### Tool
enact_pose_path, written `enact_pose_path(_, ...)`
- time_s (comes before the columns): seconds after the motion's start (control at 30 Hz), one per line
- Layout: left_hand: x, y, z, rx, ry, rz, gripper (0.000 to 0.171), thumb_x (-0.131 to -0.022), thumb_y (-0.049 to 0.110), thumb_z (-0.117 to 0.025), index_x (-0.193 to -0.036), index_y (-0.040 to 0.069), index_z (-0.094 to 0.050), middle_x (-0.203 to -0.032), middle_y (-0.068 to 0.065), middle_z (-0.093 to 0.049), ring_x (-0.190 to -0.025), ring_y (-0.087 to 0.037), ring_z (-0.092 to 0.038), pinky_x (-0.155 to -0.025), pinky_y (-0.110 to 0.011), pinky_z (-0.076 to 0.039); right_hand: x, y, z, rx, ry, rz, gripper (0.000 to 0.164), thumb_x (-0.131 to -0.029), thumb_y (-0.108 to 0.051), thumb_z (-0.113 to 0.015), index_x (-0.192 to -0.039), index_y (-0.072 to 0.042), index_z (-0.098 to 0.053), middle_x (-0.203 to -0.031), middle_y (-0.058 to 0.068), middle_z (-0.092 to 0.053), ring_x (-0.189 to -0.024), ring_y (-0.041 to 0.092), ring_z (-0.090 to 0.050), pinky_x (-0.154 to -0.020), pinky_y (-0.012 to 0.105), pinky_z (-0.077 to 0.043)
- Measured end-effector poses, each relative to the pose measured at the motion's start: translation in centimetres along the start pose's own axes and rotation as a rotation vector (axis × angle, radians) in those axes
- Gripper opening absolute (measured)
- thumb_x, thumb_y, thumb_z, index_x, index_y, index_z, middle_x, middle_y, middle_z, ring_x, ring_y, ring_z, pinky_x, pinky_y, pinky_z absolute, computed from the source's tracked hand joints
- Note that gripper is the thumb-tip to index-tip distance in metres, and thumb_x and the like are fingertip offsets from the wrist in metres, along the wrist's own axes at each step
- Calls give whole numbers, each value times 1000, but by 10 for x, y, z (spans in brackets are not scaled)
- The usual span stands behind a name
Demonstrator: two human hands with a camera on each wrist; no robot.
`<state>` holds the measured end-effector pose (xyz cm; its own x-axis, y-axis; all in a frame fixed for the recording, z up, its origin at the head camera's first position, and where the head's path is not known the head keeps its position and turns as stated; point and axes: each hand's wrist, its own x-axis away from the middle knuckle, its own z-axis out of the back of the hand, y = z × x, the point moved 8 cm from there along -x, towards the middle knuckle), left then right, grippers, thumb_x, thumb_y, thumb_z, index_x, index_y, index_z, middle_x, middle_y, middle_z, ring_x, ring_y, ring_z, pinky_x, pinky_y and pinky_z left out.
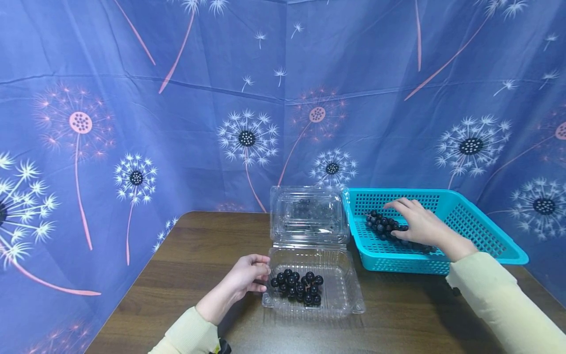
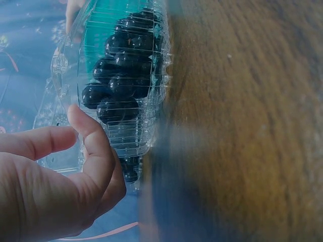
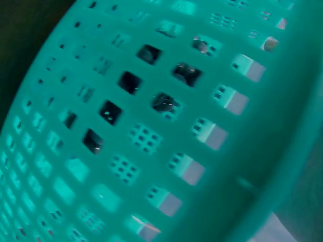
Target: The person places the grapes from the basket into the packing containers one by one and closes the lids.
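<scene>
A hinged clear plastic container (image 1: 338,275) stands on the table with its lid (image 1: 309,211) raised behind it. Dark grapes (image 1: 300,290) lie in its left half; through the wall, the left wrist view shows them (image 2: 123,85) too. My left hand (image 1: 245,278) holds the container's left rim between thumb and fingers (image 2: 96,146). To the right, my right hand (image 1: 420,223) reaches into a turquoise basket (image 1: 482,231), thumb and fingers spread apart over another dark bunch of grapes (image 1: 381,225). Part of that bunch is hidden under the hand. Only the basket's wall and grapes behind its holes show in the right wrist view.
The basket stands at the right, beside the container, its near wall facing me. Brown wooden table (image 1: 185,255) extends left of the container and in front of it. A blue cloth with dandelion prints (image 1: 199,162) hangs behind the table.
</scene>
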<state>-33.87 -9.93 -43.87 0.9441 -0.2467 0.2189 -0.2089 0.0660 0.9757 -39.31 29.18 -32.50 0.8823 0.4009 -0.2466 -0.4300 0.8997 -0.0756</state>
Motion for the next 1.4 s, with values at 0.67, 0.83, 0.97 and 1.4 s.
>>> enact_pose_path(0.67, -1, 1, 0, 3, -3, -2, 45, -82, -1, -56, -125, -10, -44, -88, -5, -54, -73, -15, -52, -53, -23, -52, -2, 31, -37, -82, -49, -150, 69, -76, -21, -76, -133, -3, -43, -129, 27, -41, -113, 53, -37, -77, 64, -42)
enact_pose_path(0.83, -1, 1, 0, 3, 1, -5, 46, -81, -1, -56, -124, -10, -44, -89, -7, -55, -72, -15, -53, -53, -23, -52, -2, 34, -45, -76, -76, -167, 72, -75, -22, -77, -135, -2, -41, -128, 28, -42, -111, 55, -37, -77, 64, -42)
enact_pose_path(0.97, -1, 1, 0, 5, 1, -2, 46, -81, -1, -56, -125, -10, -44, -90, -7, -56, -73, -15, -53, -53, -23, -52, -3, 38, -49, -80, -90, -178, 74, -75, -22, -76, -135, -2, -40, -129, 29, -41, -113, 55, -36, -79, 66, -40)
enact_pose_path(1.4, -3, -1, 0, 6, -2, 0, 45, -82, -1, -56, -125, -9, -44, -89, -6, -56, -72, -14, -53, -53, -23, -52, -6, 42, -60, -134, -186, -188, 78, -74, -23, -78, -135, 2, -36, -127, 35, -37, -112, 61, -32, -80, 68, -37)
